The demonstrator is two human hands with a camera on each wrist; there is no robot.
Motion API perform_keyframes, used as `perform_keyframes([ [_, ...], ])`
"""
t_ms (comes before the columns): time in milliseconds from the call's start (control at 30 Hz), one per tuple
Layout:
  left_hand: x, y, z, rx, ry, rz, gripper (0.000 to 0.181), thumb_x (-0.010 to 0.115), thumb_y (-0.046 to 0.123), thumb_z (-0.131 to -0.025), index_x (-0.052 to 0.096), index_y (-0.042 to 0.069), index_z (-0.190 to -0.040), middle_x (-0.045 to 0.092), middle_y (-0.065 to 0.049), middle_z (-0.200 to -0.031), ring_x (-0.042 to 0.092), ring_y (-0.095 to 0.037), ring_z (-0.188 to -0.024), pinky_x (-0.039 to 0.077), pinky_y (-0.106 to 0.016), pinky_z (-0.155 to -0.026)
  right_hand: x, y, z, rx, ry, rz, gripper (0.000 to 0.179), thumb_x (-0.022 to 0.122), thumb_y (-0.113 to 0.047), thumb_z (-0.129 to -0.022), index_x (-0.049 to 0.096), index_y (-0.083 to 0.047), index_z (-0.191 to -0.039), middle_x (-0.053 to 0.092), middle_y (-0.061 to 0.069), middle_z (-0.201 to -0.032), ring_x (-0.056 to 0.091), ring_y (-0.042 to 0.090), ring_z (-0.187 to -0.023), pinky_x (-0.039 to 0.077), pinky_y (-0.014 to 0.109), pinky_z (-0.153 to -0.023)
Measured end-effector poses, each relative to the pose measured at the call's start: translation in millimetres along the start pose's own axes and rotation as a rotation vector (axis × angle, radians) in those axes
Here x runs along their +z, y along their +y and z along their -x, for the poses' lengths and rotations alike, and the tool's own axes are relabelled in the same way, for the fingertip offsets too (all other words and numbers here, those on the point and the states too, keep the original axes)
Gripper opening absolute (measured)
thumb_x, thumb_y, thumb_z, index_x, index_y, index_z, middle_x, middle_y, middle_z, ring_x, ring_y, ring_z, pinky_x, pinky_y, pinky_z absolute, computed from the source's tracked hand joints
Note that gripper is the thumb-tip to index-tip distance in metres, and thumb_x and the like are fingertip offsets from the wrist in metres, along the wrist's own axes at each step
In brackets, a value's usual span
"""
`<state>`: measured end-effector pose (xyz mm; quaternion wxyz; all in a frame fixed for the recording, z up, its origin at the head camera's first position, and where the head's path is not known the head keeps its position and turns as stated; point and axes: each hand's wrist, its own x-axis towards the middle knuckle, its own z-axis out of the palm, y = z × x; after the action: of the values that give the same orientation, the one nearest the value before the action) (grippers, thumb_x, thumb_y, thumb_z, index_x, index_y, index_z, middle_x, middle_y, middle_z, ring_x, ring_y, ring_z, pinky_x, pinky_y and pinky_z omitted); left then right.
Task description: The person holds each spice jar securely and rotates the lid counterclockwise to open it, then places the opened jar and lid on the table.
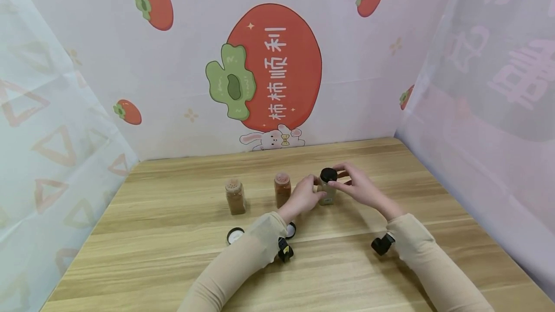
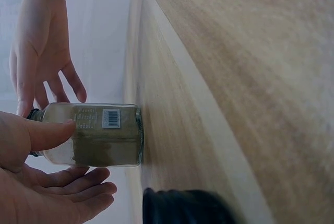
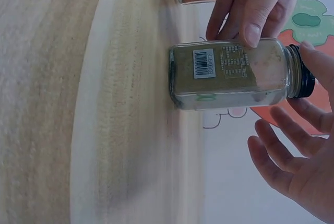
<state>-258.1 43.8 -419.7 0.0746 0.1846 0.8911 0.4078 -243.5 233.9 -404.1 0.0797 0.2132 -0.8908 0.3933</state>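
A square glass spice jar (image 3: 214,85) with greenish-brown powder, a barcode label and a black lid (image 1: 328,174) stands upright on the table toward the back right. My left hand (image 1: 303,195) holds the jar's body, its thumb against the glass and its other fingers at the opposite side. At the top, my right hand (image 1: 359,188) pinches the black lid between thumb and index finger, while its remaining fingers hang loosely beside the jar. In the left wrist view, the jar (image 2: 107,136) partly hides the right fingertips.
Two jars without lids, one of brown powder (image 1: 236,201) and one of reddish powder (image 1: 283,192), show perforated tops left of my hands. Two black lids with white insides lie nearer me, one lid (image 1: 235,236) beside my left forearm, another lid (image 1: 291,230) partly behind that sleeve.
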Motion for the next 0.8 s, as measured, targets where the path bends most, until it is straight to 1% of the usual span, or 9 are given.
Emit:
perform_keyframes([
  [100,0.1,-0.2,-0.2,0.000,-0.001,-0.004,0.039,0.065,0.023,-0.091,0.053,0.007,-0.124,0.058,-0.008,-0.125,0.057,-0.021,-0.110,0.049,-0.036,-0.092,0.2,-0.5,-1.6,0.001,0.001,0.005,0.045,0.065,-0.026,-0.091,0.050,-0.002,-0.125,0.056,0.019,-0.125,0.057,0.038,-0.110,0.054,0.049,-0.083],
  [233,-0.8,0.4,0.5,0.000,-0.002,-0.013,0.040,0.065,0.024,-0.090,0.053,0.007,-0.124,0.058,-0.008,-0.125,0.057,-0.020,-0.111,0.049,-0.036,-0.093,-1.8,0.0,-2.8,-0.012,-0.018,0.005,0.042,0.063,-0.025,-0.092,0.051,-0.003,-0.125,0.056,0.018,-0.125,0.057,0.038,-0.110,0.053,0.050,-0.085],
  [367,-1.0,0.8,0.6,0.001,-0.001,-0.018,0.040,0.066,0.024,-0.090,0.053,0.007,-0.124,0.058,-0.008,-0.124,0.057,-0.020,-0.111,0.049,-0.035,-0.093,-6.0,1.4,-3.6,-0.014,-0.054,0.014,0.042,0.062,-0.026,-0.093,0.051,-0.004,-0.127,0.055,0.017,-0.127,0.057,0.037,-0.112,0.053,0.050,-0.087],
  [600,-1.5,1.1,0.7,0.000,-0.004,-0.013,0.039,0.065,0.023,-0.090,0.053,0.007,-0.124,0.058,-0.008,-0.124,0.057,-0.020,-0.108,0.050,-0.035,-0.090,-13.0,6.4,-8.3,-0.035,-0.141,0.005,0.042,0.059,-0.026,-0.094,0.051,-0.005,-0.129,0.052,0.018,-0.132,0.054,0.039,-0.116,0.049,0.055,-0.091],
  [700,-1.3,0.9,0.6,-0.003,-0.007,-0.017,0.040,0.065,0.023,-0.091,0.052,0.007,-0.125,0.058,-0.008,-0.124,0.057,-0.020,-0.108,0.050,-0.035,-0.090,-15.3,8.8,-9.9,-0.050,-0.170,0.006,0.042,0.058,-0.025,-0.095,0.051,-0.005,-0.131,0.050,0.019,-0.133,0.054,0.040,-0.116,0.049,0.054,-0.092],
  [800,-0.9,0.0,0.2,-0.002,-0.010,-0.019,0.041,0.065,0.024,-0.091,0.052,0.007,-0.125,0.058,-0.008,-0.125,0.057,-0.020,-0.110,0.050,-0.036,-0.091,-17.7,10.6,-11.1,-0.045,-0.194,0.000,0.042,0.058,-0.025,-0.095,0.051,-0.008,-0.132,0.050,0.017,-0.135,0.054,0.038,-0.116,0.048,0.054,-0.092],
])
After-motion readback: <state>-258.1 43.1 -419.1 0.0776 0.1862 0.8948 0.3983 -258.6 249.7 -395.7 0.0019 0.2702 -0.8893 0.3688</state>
